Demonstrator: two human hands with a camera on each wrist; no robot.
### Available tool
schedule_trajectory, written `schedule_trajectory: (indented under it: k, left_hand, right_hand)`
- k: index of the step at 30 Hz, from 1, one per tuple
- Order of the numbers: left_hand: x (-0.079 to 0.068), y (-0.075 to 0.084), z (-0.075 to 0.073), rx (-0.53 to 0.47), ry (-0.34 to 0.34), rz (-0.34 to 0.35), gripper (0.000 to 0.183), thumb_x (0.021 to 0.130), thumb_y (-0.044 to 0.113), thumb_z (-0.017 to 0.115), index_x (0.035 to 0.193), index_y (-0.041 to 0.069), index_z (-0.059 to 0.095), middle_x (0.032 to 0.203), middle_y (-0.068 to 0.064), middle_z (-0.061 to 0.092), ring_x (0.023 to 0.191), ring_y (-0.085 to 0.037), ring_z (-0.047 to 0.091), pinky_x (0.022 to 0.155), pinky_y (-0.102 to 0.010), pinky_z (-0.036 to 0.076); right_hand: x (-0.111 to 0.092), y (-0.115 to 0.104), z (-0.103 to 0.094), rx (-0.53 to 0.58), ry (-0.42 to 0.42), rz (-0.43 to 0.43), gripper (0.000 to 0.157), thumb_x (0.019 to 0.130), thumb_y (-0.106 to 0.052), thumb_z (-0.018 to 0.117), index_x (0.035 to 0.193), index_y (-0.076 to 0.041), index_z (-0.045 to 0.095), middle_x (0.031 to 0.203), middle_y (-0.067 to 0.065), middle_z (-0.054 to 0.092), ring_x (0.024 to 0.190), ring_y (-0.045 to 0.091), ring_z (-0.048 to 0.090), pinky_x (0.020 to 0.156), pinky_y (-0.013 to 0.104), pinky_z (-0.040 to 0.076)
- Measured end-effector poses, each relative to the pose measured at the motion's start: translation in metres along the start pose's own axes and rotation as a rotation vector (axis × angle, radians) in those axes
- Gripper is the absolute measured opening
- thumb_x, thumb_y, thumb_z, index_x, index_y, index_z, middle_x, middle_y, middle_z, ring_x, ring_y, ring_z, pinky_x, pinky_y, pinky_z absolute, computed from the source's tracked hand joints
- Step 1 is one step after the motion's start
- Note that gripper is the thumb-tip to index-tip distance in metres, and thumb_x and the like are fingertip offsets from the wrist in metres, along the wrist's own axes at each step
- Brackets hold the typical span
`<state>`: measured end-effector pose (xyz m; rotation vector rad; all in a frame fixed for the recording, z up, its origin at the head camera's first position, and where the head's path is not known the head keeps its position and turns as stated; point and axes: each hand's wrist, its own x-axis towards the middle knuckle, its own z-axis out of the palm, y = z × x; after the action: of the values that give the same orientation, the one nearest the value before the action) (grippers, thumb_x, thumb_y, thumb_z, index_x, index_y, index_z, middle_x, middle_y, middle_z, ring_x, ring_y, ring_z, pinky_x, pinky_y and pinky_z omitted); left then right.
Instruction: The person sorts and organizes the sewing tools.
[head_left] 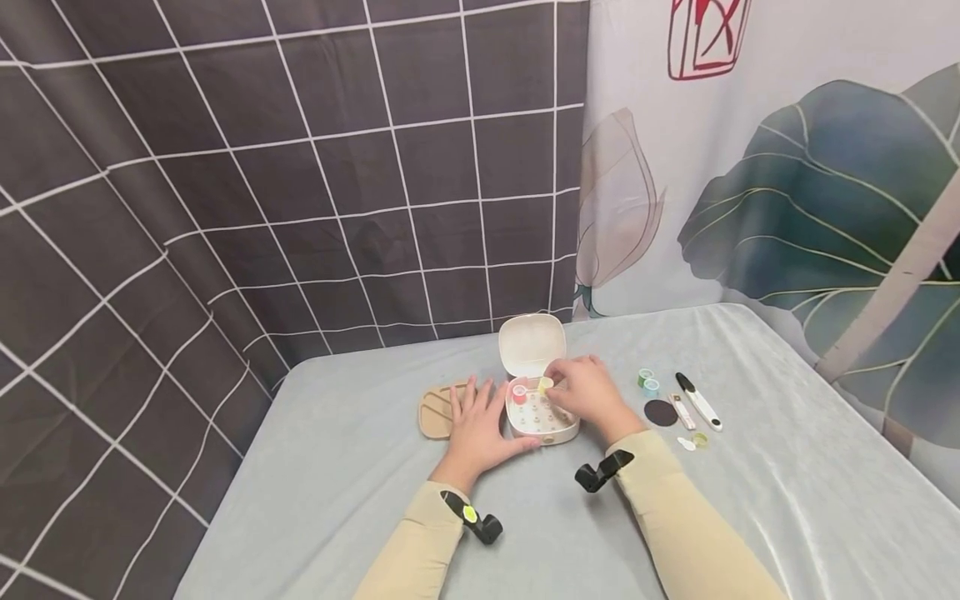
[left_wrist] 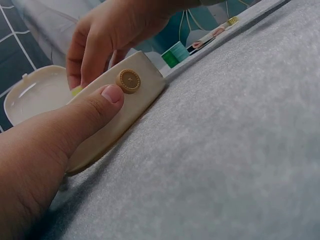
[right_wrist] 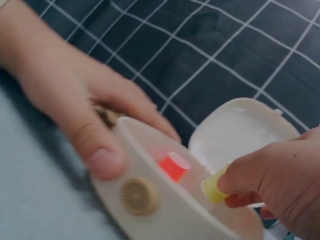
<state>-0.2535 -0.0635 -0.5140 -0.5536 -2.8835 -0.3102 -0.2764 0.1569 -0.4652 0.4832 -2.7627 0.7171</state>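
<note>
An off-white sewing box (head_left: pixel 562 435) stands on the table with its lid (head_left: pixel 532 343) tipped back. Rows of small pegs cover its floor, and a red thread spool (head_left: pixel 519 394) sits at the far left inside. Between thumb and fingers, my right hand (head_left: pixel 588 396) pinches a yellow thread spool (right_wrist: pixel 215 189) above the back part of the box. My left hand (head_left: pixel 480 433) rests against the box with fingers spread and fairly straight. Its thumb (left_wrist: pixel 97 107) touches the front wall beside a round tan button (left_wrist: pixel 128 81).
A tan divided tray (head_left: pixel 433 412) lies left of the box, partly under my left fingers. At the right lie green (head_left: pixel 645 377) and light blue spools (head_left: pixel 652 388), a black disc (head_left: pixel 661 412), a small narrow pack (head_left: pixel 682 412), a black-and-white tool (head_left: pixel 699 402) and a yellow-green ring (head_left: pixel 700 439).
</note>
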Motion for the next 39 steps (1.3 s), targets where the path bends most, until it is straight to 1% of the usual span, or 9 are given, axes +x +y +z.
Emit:
schedule_trajectory:
  k: [3,7,13,21,25,28,34,36,39]
  left_hand:
    - [0.000,0.001,-0.001,0.001,-0.006,-0.001,0.116,0.070,0.093,0.054,0.158,0.019,0.037,0.159,-0.013,0.038,0.153,-0.040,0.014,0.120,-0.065,-0.001]
    - [0.000,0.001,-0.001,0.005,-0.006,-0.005,0.115,0.071,0.093,0.053,0.158,0.019,0.036,0.159,-0.012,0.038,0.154,-0.039,0.012,0.120,-0.064,-0.002]
    - [0.000,0.001,0.000,0.010,-0.010,-0.007,0.116,0.070,0.093,0.052,0.158,0.020,0.036,0.160,-0.012,0.038,0.154,-0.037,0.011,0.120,-0.064,-0.001]
    - [0.000,0.001,-0.001,0.013,-0.014,-0.005,0.116,0.071,0.094,0.051,0.159,0.021,0.035,0.160,-0.012,0.037,0.154,-0.037,0.010,0.120,-0.064,-0.001]
    - [0.000,0.001,-0.002,0.016,-0.011,-0.002,0.116,0.071,0.094,0.050,0.159,0.020,0.035,0.160,-0.012,0.038,0.154,-0.038,0.012,0.120,-0.064,0.000]
    - [0.000,0.001,-0.003,0.016,-0.009,-0.001,0.115,0.071,0.094,0.050,0.159,0.020,0.036,0.160,-0.012,0.038,0.154,-0.038,0.012,0.120,-0.064,0.000]
    - [0.000,0.002,-0.003,0.015,-0.007,0.003,0.114,0.071,0.093,0.051,0.158,0.020,0.036,0.160,-0.012,0.038,0.154,-0.038,0.011,0.120,-0.064,0.000]
    - [0.000,0.002,-0.002,0.013,-0.003,0.005,0.114,0.072,0.093,0.051,0.158,0.020,0.036,0.160,-0.012,0.038,0.154,-0.038,0.012,0.120,-0.064,0.000]
    - [0.000,0.001,-0.002,0.009,0.003,0.005,0.114,0.071,0.093,0.051,0.158,0.020,0.037,0.159,-0.012,0.038,0.154,-0.038,0.012,0.120,-0.064,0.000]
  right_hand:
    - [0.000,-0.003,0.009,-0.046,0.005,0.022,0.017,0.081,-0.019,0.077,0.095,-0.011,0.072,0.089,0.001,0.073,0.101,0.035,0.064,0.112,0.067,0.026]
    - [-0.001,-0.008,0.019,-0.090,0.019,0.063,0.019,0.082,-0.022,0.077,0.098,-0.013,0.075,0.091,0.000,0.074,0.107,0.035,0.062,0.114,0.068,0.023]
    - [-0.001,-0.016,0.025,-0.102,0.055,0.117,0.019,0.081,-0.022,0.077,0.098,-0.013,0.076,0.092,0.000,0.075,0.114,0.036,0.061,0.115,0.067,0.023]
    - [0.001,-0.022,0.028,-0.165,0.056,0.112,0.018,0.080,-0.023,0.078,0.096,-0.013,0.077,0.085,-0.001,0.074,0.108,0.037,0.062,0.113,0.066,0.028]
    - [0.001,-0.026,0.030,-0.180,0.057,0.126,0.012,0.082,-0.024,0.079,0.088,-0.014,0.075,0.077,-0.002,0.070,0.105,0.036,0.062,0.113,0.064,0.029]
    - [0.002,-0.028,0.032,-0.180,0.050,0.150,0.011,0.083,-0.024,0.079,0.084,-0.015,0.072,0.075,-0.002,0.067,0.105,0.035,0.062,0.115,0.062,0.028]
    - [0.002,-0.031,0.033,-0.180,0.042,0.200,0.015,0.083,-0.025,0.080,0.087,-0.014,0.071,0.079,0.001,0.070,0.111,0.036,0.061,0.117,0.060,0.026]
    - [0.001,-0.030,0.033,-0.180,0.044,0.201,0.018,0.083,-0.026,0.081,0.089,-0.013,0.070,0.079,0.001,0.069,0.110,0.035,0.060,0.117,0.059,0.026]
    - [0.000,-0.028,0.033,-0.169,0.055,0.178,0.021,0.083,-0.027,0.082,0.091,-0.013,0.068,0.078,0.000,0.066,0.107,0.033,0.060,0.116,0.057,0.028]
